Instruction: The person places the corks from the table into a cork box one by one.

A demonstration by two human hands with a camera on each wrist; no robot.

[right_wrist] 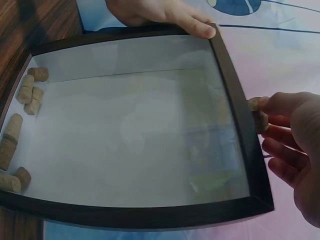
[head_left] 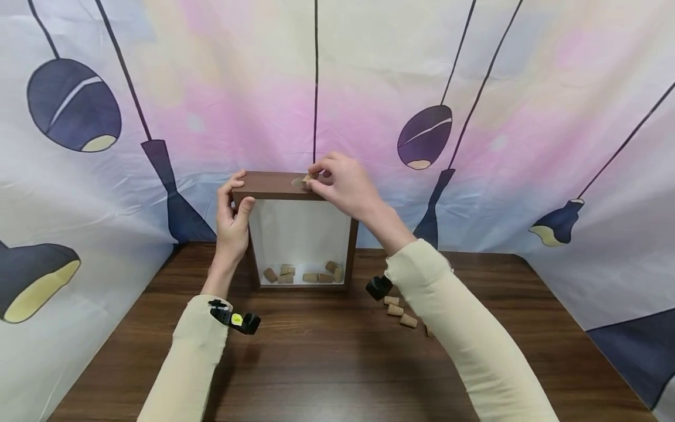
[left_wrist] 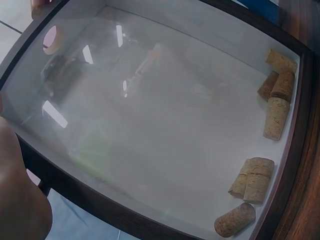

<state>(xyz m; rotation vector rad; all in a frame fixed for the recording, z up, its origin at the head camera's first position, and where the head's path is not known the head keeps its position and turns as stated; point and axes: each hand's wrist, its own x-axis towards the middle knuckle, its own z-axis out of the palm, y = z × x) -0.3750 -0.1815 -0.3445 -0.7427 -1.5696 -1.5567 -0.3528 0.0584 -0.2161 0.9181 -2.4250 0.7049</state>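
While the dark brown wooden shadow-box frame with a glass front (head_left: 300,234) stands upright on the dark wood-grain counter (head_left: 327,363), near its far edge and against the draped backdrop, the right hand (head_left: 345,187) holds one small tan cork (head_left: 307,179) at the top edge of the frame, beside a round hole (head_left: 297,183) in that edge. Its fingers (right_wrist: 280,105) are curled together and pinch the cork, which touches the frame's rim in the right wrist view. The left hand (head_left: 233,220) grips the frame's upper left corner, thumb on the front and fingers curled round the side.

Inside the frame, seven corks (left_wrist: 272,117) lie loose along the bottom: four in one cluster and three in another, as the left wrist view shows them. The back panel is plain white.

On the counter just right of the frame, three more corks (head_left: 399,310) lie close together, partly behind the right forearm; a fourth may be hidden there, but I cannot tell. Both arms wear cream sleeves (head_left: 464,334), each with a small black wrist camera (head_left: 237,319) strapped on.

Behind hangs a printed cloth backdrop (head_left: 474,88), pink and pale blue with dark navy pendant-lamp shapes.
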